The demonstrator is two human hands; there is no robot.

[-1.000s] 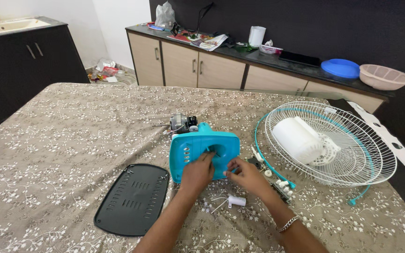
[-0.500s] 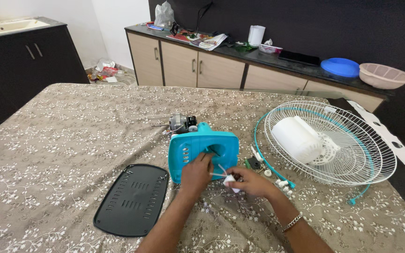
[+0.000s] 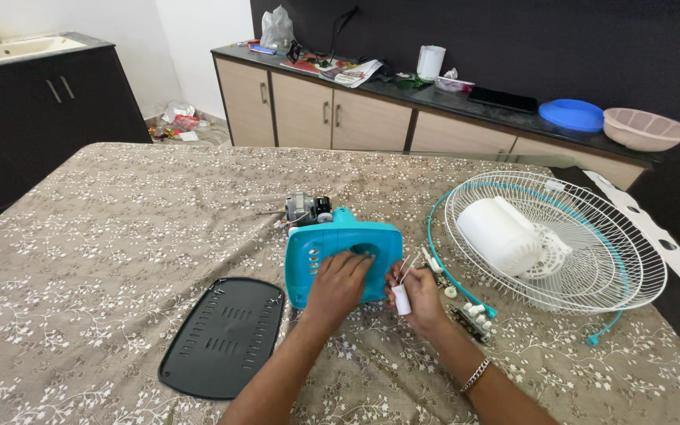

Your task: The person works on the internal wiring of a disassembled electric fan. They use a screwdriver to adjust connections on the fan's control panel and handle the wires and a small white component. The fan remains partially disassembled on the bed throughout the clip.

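The right hand point(image 3: 419, 295) has drawn back from the teal fan housing point(image 3: 343, 253), now pinching a small white capacitor point(image 3: 401, 300). The left hand point(image 3: 340, 282) presses flat on the housing: light, rigid plastic, probably best gripped by its edges.

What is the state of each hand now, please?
Left hand: laid on the teal fan housing, fingers spread, gripping nothing.
Right hand: closed on a small white cylinder with thin wires.
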